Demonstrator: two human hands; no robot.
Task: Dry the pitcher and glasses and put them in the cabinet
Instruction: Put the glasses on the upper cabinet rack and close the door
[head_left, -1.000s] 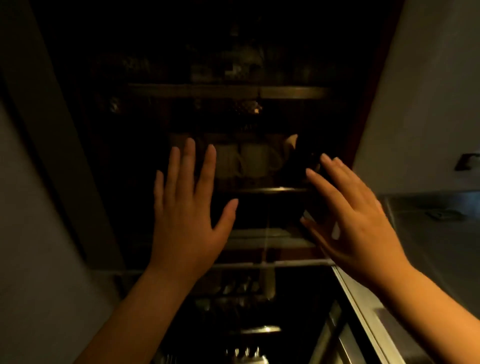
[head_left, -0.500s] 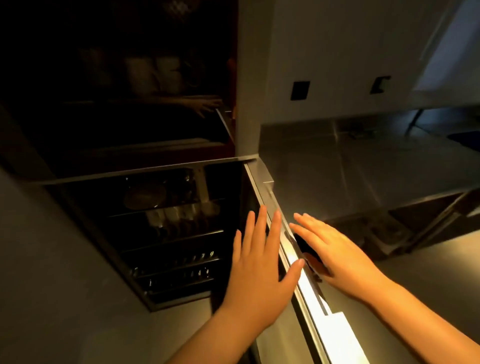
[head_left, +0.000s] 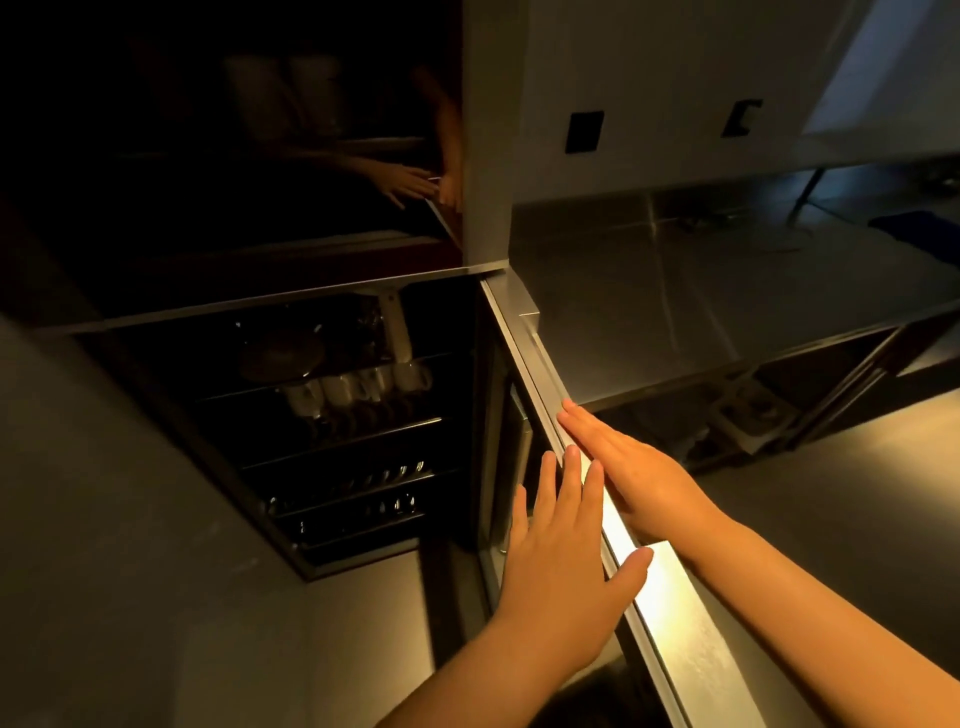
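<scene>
Both hands are flat and empty, fingers spread. My left hand (head_left: 561, 566) hovers in front of the metal edge of the open cabinet door (head_left: 524, 353). My right hand (head_left: 628, 467) lies across that same edge, just past the left one. The dark cabinet (head_left: 332, 426) to the left holds wire shelves with several pale cups (head_left: 337, 395) hung in a row and a round plate (head_left: 280, 356) above them. Two pale glasses (head_left: 291, 98) show faintly in the dark glass front above. No pitcher is visible.
A steel counter (head_left: 727, 291) stretches to the right under a pale wall with two dark sockets (head_left: 584, 131). Open shelving (head_left: 743, 415) sits below the counter. The dark glass above the cabinet reflects my hands (head_left: 415, 182). A grey panel (head_left: 104, 519) fills the left side.
The view swung down and right from the dark upper shelves to the lower cabinet and counter. Both hands dropped from in front of the shelves to the door's metal edge, right hand now resting across it.
</scene>
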